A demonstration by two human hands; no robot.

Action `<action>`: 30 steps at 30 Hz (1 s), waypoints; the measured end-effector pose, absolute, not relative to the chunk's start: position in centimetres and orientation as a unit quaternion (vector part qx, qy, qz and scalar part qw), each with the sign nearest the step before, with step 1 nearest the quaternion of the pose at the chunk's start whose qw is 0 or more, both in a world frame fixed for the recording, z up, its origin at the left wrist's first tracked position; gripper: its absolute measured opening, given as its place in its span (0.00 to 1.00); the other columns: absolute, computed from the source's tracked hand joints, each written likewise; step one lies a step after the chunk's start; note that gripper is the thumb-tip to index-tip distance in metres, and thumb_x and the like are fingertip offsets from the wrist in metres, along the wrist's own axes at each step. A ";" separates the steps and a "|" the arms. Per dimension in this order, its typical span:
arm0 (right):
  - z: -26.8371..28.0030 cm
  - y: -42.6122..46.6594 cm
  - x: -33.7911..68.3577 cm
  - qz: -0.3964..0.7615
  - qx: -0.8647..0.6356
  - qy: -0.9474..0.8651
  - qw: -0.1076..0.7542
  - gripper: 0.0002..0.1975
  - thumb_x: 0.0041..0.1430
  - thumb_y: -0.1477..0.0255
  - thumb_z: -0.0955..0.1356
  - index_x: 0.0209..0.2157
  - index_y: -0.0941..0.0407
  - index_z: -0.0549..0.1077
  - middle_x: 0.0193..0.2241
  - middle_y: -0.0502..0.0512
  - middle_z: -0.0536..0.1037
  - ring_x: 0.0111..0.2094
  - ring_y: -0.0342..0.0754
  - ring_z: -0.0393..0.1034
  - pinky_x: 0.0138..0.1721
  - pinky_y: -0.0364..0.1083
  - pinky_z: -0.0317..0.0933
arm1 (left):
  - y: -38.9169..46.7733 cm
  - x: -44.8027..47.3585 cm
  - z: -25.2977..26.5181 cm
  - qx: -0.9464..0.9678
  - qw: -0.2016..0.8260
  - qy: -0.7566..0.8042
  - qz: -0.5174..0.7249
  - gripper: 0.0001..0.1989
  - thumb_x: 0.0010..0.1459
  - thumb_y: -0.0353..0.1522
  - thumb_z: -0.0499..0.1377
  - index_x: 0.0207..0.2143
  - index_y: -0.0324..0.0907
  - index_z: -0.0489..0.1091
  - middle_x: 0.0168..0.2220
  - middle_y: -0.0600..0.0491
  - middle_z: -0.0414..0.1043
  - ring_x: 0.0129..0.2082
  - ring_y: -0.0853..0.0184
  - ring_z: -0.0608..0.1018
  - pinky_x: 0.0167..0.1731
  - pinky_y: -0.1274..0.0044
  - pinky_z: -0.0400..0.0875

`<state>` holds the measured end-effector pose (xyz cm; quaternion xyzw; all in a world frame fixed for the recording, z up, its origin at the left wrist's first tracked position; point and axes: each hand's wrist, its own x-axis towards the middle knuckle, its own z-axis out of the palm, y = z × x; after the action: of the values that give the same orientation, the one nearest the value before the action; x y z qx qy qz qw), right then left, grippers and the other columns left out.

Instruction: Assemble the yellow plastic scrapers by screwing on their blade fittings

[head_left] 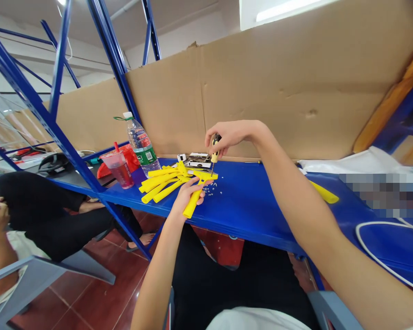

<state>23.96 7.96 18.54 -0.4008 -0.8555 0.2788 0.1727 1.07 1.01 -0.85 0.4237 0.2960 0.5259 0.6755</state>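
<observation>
My left hand point(187, 195) is closed around a yellow T-shaped plastic handle piece point(192, 205), holding it just over the blue table. In my right hand point(227, 137) is a screwdriver point(214, 158) with a pale yellow and black handle, held upright. Its shaft points down to the crossbar of the yellow piece; whether a screw sits under the tip is too small to tell. Beside my left hand lies a pile of similar yellow pieces point(161, 181). Small screws point(211, 189) are scattered on the table by the held piece.
A water bottle point(142, 146) and a red drink cup point(119, 169) stand at the left. Another yellow piece point(325, 192) and a white cable point(368, 252) lie to the right. Cardboard point(261, 82) walls the back. A seated person point(55, 220) is at far left.
</observation>
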 end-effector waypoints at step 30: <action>19.2 6.0 23.0 0.204 -0.357 -0.897 0.161 0.15 0.63 0.60 0.81 0.43 0.54 0.81 0.29 0.53 0.87 0.34 0.53 0.86 0.39 0.49 0.75 | 0.5 1.0 -0.5 0.451 0.697 0.267 0.489 0.31 0.53 0.26 0.74 0.53 0.47 0.61 0.59 0.39 0.83 0.18 0.80 0.64 0.20 0.80 0.66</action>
<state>23.03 6.05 19.18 -0.3574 -0.8971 0.2038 0.1612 1.04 0.52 -0.51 0.4508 0.2669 0.4891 0.6974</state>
